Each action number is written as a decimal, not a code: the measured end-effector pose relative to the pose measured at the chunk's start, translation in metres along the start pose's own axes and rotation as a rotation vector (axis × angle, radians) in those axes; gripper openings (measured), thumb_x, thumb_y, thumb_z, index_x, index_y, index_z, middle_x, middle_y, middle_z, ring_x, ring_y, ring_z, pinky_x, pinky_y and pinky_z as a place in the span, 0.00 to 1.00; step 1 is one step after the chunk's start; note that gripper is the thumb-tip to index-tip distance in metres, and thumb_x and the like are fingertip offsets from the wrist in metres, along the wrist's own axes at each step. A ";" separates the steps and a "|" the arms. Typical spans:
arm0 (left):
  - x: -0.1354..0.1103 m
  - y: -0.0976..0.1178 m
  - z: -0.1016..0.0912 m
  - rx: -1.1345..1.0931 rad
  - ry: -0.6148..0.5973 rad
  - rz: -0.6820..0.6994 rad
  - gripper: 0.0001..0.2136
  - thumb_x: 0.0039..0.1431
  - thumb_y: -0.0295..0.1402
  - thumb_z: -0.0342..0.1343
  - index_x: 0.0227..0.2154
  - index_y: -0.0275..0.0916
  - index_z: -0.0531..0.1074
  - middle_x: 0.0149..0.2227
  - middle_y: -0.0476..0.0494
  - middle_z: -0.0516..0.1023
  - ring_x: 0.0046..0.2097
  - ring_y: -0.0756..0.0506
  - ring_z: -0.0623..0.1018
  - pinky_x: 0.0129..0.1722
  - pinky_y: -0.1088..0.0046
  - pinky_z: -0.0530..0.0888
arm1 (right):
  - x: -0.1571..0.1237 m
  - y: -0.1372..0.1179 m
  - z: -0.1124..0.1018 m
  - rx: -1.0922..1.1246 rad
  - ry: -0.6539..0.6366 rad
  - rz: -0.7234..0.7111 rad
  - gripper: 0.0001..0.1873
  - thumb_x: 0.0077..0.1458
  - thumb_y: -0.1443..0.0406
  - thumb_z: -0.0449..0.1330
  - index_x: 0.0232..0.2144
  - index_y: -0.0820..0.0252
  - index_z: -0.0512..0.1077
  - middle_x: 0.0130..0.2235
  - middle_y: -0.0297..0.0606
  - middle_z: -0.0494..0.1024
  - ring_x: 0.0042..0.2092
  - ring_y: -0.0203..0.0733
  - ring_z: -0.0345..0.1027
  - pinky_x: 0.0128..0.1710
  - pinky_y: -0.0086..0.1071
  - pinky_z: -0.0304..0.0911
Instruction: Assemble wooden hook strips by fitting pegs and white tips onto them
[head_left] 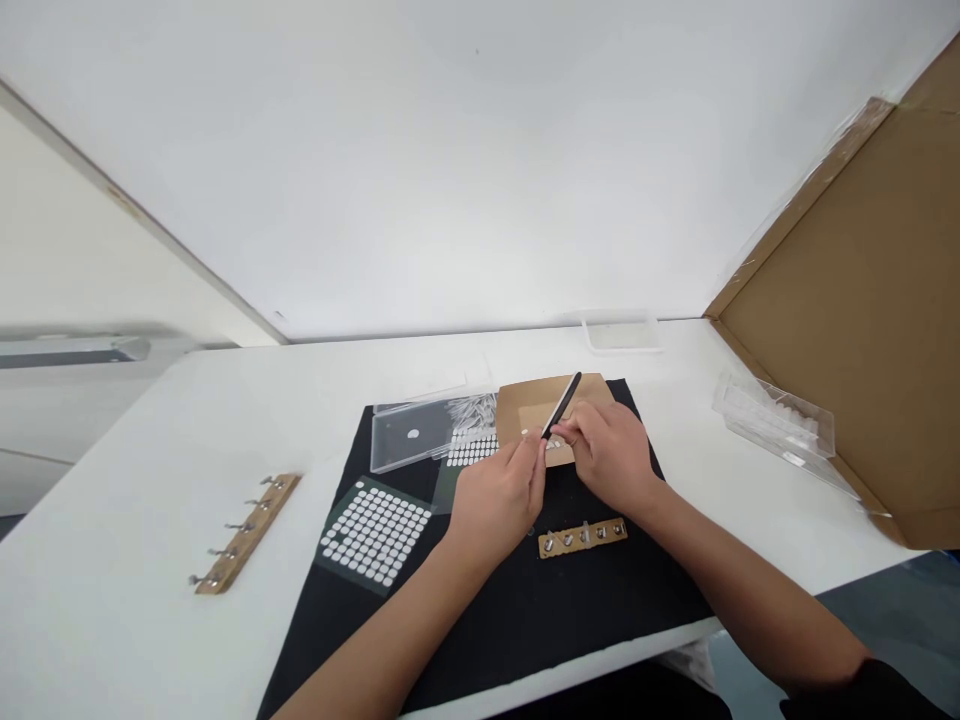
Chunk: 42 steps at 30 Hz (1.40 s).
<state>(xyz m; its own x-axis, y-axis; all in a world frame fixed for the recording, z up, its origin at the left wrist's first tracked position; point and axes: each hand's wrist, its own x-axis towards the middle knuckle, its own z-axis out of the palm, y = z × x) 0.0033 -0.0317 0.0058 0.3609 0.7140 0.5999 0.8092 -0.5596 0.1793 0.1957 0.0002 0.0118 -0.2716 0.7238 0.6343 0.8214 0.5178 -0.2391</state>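
Note:
My left hand (pixel 499 497) is closed around the lower end of a slim black strip with a pale edge and a rounded tip (pixel 564 402). The strip slants up and to the right. Close against the left fingertips, my right hand (pixel 613 455) is pinched; whatever lies between its fingers is too small or hidden to make out. Behind both hands stands an open brown cardboard tray (pixel 517 405) with small pale pieces in it. Below them, a short wooden strip (pixel 576 540) carrying several shiny metal clips lies on the black mat (pixel 525 630).
Sheets of white round stickers (pixel 375 535) lie left on the mat, near a clear plastic box (pixel 405 440) and a pile of clear sticks (pixel 472 412). A wooden rack with metal stands (pixel 247 535) is at left. Clear containers (pixel 776 420) and a large cardboard box (pixel 862 300) occupy the right.

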 end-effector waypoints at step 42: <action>0.000 -0.002 -0.002 0.030 0.012 0.036 0.13 0.78 0.31 0.46 0.47 0.35 0.76 0.27 0.46 0.79 0.24 0.47 0.78 0.22 0.71 0.62 | 0.005 -0.006 -0.003 0.089 -0.008 0.068 0.20 0.77 0.59 0.53 0.29 0.55 0.66 0.27 0.33 0.79 0.29 0.39 0.69 0.35 0.37 0.53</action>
<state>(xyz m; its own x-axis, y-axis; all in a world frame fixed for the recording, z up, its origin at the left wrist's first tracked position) 0.0004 -0.0312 0.0068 0.3842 0.6885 0.6151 0.8097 -0.5714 0.1339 0.1904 -0.0003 0.0188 -0.2215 0.7621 0.6084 0.7905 0.5057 -0.3456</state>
